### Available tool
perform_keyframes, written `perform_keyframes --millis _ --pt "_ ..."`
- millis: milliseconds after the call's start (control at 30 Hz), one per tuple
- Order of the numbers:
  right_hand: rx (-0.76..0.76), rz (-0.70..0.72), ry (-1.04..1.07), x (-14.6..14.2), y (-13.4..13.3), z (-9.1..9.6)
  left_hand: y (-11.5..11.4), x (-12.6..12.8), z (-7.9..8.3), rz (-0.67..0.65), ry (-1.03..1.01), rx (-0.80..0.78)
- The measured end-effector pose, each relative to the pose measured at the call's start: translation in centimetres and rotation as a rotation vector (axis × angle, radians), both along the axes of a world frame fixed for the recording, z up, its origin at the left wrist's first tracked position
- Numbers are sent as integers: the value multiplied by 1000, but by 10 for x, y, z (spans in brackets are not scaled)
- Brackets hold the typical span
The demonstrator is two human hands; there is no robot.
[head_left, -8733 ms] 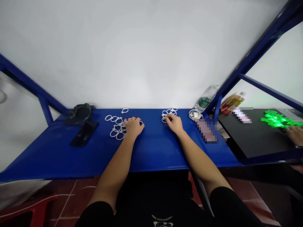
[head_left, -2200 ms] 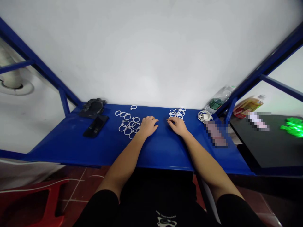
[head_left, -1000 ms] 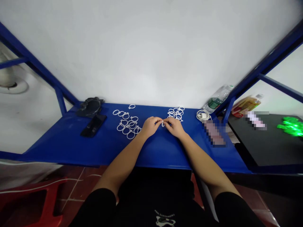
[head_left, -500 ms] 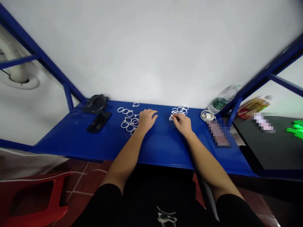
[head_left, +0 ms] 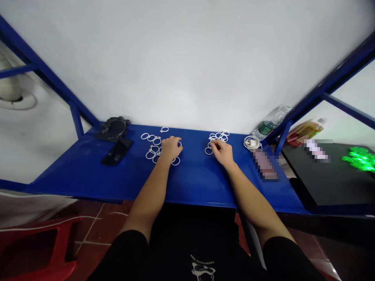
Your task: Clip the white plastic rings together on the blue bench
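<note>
My left hand (head_left: 172, 149) reaches over the left group of white plastic rings (head_left: 152, 149), its thumb and forefinger apart. Some of those rings lie partly hidden under it, and one ring (head_left: 175, 161) shows beside the wrist. My right hand (head_left: 223, 151) is at the smaller right group of rings (head_left: 218, 136). Its thumb and fingertips are pinched together at the edge of a white ring (head_left: 208, 151), which lies nearly flat on the blue table (head_left: 193, 179). Small tabs stick out from several of the rings.
A black phone (head_left: 117, 152) and a dark crumpled object (head_left: 113, 128) lie on the left. To the right are a coiled white cable (head_left: 252, 143), a plastic bottle (head_left: 268, 127) and a blurred-out pink item (head_left: 265, 164). Blue frame bars (head_left: 76, 119) and a white wall stand behind.
My left hand has shifted slightly over the left rings, uncovering one beside the wrist. The ring at my right fingertips now lies flatter. The whole view has shifted a little.
</note>
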State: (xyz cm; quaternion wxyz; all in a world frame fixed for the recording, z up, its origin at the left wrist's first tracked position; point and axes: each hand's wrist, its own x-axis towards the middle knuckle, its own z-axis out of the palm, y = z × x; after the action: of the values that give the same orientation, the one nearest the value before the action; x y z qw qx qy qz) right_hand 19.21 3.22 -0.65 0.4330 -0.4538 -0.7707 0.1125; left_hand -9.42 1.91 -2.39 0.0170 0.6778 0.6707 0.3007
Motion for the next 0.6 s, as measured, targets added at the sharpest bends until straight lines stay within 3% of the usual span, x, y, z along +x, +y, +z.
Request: perform_keyframes --millis 167,267,600 --pt "-50 186 -99 -9 -7 -1 -20 51 17 -398 -196 168" --pt "-81 240 -79 -12 -9 1 -32 71 18 -546 -232 206" --pt "-245 310 265 -18 -7 -5 -30 76 12 -599 -257 287"
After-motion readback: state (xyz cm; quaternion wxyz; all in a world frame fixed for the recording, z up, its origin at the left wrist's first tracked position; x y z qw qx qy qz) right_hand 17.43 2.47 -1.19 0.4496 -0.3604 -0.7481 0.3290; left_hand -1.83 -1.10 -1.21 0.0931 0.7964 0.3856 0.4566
